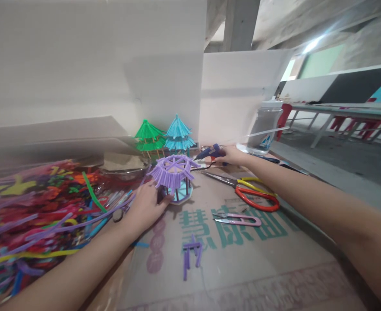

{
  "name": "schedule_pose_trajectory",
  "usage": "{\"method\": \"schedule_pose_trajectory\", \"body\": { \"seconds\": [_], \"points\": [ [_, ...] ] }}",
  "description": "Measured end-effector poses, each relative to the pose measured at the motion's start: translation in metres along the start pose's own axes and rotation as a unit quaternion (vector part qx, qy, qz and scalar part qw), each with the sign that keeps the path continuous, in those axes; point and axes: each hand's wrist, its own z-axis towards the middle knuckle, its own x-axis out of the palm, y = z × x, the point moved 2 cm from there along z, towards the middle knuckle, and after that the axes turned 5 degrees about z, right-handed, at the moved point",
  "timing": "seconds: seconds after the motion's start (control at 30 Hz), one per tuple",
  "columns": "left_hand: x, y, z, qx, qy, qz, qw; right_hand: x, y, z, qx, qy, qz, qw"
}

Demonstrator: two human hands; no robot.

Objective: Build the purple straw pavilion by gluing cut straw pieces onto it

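Note:
A small pavilion (173,172) with a purple pipe-cleaner roof, dark posts and a pale blue base stands at the centre. My left hand (146,203) grips its left side near the base, thumb at the base's edge. In my right hand (229,155) is a dark blue glue gun (211,152), its nozzle pointing left beside the roof's right edge. Short purple pipe-cleaner pieces (192,250) lie on the printed cardboard (235,272) in front. Behind the pavilion stand a green model tower (149,136) and a light blue one (178,131).
Red-and-yellow-handled scissors (258,196) and pink snips (237,219) lie right of centre. Colourful pipe cleaners (41,216) heap up at the left. A clear bottle (265,127) stands at the back right. White panels (164,65) rise behind the table.

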Motion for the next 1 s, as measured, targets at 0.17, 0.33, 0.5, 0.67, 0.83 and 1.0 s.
{"method": "schedule_pose_trajectory", "body": {
  "seconds": [0.17, 0.33, 0.5, 0.67, 0.83, 1.0],
  "points": [
    [-0.002, -0.003, 0.000, -0.008, 0.022, 0.017, 1.000, -0.011, 0.013, -0.041, -0.021, -0.028, -0.100, 0.994],
    [-0.005, -0.007, 0.000, -0.015, 0.024, 0.016, 0.999, -0.016, 0.066, -0.111, -0.146, -0.007, -0.076, 0.986],
    [-0.008, -0.008, 0.000, -0.021, 0.018, -0.001, 1.000, 0.004, 0.127, -0.160, -0.284, 0.156, 0.114, 0.939],
    [-0.008, -0.008, 0.001, -0.011, 0.019, 0.013, 1.000, 0.024, 0.149, -0.167, -0.317, 0.187, 0.103, 0.924],
    [-0.006, -0.006, 0.001, -0.003, 0.023, 0.014, 1.000, 0.040, 0.148, -0.167, -0.379, 0.140, 0.115, 0.907],
    [-0.006, -0.006, 0.001, 0.002, 0.015, -0.001, 1.000, 0.034, 0.139, -0.169, -0.395, 0.037, 0.223, 0.890]
  ]
}}
